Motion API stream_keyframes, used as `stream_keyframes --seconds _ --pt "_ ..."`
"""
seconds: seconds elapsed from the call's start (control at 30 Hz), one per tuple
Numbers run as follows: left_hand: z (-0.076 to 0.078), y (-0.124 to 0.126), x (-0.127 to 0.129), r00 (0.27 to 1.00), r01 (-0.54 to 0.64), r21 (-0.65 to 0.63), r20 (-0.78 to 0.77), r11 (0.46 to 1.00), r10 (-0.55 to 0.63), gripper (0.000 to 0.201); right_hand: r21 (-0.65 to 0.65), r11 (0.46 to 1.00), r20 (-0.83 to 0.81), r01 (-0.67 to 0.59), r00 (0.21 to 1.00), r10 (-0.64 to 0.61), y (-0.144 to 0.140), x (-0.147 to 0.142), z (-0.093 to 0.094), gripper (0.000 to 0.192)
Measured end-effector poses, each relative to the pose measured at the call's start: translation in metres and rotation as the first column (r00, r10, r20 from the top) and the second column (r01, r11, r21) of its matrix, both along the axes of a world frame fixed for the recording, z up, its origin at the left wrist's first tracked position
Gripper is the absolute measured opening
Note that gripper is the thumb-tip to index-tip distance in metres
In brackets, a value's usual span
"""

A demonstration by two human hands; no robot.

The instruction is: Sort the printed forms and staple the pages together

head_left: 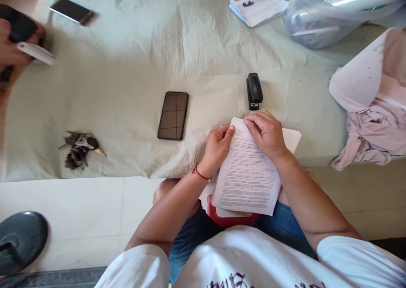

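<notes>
Nearest, below the white shirt (241, 258), a red-rimmed thing (215, 216) shows between the knees, perhaps a stool. Above it, the printed papers (244, 178) lie tilted, lower end over the lap and upper end at the table's near edge; a paler corner sticks out on the right, beyond the wrist.

The step in hand looks like handling the top edge of these sheets — lining them up or parting them, I cannot tell which. The next move seems to call for steady fingertips at that edge, with the left side kept from slipping.

The left hand (218, 146) has its thumb pressed on the papers near their upper left corner, fingers mostly hidden beneath: a narrow, closed grip. The right hand (266, 133) appears to pinch the top edge between thumb and curled fingers, with little or no gap.

Just beyond the right hand, apart from it, a black stapler (254, 89) rests on the tablecloth (133, 72). A phone (173, 116) lies to its left, keys (81, 148) farther left. At the far side sit a notepad (261, 13) and a plastic bag (317, 30) — and, far left, another person's hand (14, 53).
</notes>
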State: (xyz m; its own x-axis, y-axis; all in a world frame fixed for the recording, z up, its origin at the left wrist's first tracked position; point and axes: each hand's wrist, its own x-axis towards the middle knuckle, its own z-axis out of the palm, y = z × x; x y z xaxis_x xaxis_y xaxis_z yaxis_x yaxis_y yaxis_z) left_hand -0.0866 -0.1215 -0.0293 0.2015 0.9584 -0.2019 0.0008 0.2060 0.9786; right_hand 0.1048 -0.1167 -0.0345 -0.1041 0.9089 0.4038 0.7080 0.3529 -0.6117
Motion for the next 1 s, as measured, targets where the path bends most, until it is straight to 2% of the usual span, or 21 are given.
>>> stream_keyframes --seconds 0.27,0.37,0.5,0.57,0.63,0.7,0.8,0.9,1.0 --pt "-0.003 0.005 -0.009 0.995 0.046 0.044 -0.085 0.998 -0.042 0.059 0.068 0.997 0.039 0.029 0.999 -0.032 0.003 -0.002 -0.004 0.036" --pt "-0.003 0.014 -0.019 0.997 -0.045 0.044 -0.059 0.998 0.048 0.062 0.073 0.991 0.038 0.114 0.992 -0.117 0.008 0.019 -0.005 0.039" --pt "-0.003 0.026 -0.030 0.991 -0.135 0.003 0.001 0.991 0.135 0.062 0.075 0.945 0.013 0.318 0.947 -0.320 0.013 0.058 -0.010 0.044" --pt "-0.003 0.029 -0.031 0.988 -0.155 0.007 0.011 0.988 0.155 0.061 0.015 0.932 -0.031 0.363 0.931 -0.363 0.013 0.072 -0.013 0.047" --pt "-0.003 0.031 -0.032 0.984 -0.179 0.033 0.004 0.983 0.178 0.060 -0.097 0.920 -0.120 0.380 0.913 -0.390 0.010 0.078 -0.015 0.049" --pt "-0.005 0.033 -0.031 0.978 -0.209 0.061 -0.005 0.976 0.209 0.059 -0.239 0.904 -0.222 0.355 0.886 -0.407 0.006 0.079 -0.014 0.052" --pt "-0.010 0.038 -0.031 0.963 -0.267 0.094 -0.016 0.959 0.270 0.058 -0.420 0.878 -0.343 0.232 0.855 -0.390 0.000 0.075 -0.011 0.054" --pt "-0.013 0.042 -0.030 0.948 -0.316 0.096 -0.014 0.944 0.319 0.056 -0.490 0.863 -0.446 0.123 0.815 -0.370 -0.003 0.069 -0.009 0.049" --pt "-0.011 0.043 -0.027 0.942 -0.335 0.058 0.000 0.940 0.336 0.054 -0.496 0.862 -0.496 0.105 0.781 -0.380 -0.004 0.067 -0.009 0.044"
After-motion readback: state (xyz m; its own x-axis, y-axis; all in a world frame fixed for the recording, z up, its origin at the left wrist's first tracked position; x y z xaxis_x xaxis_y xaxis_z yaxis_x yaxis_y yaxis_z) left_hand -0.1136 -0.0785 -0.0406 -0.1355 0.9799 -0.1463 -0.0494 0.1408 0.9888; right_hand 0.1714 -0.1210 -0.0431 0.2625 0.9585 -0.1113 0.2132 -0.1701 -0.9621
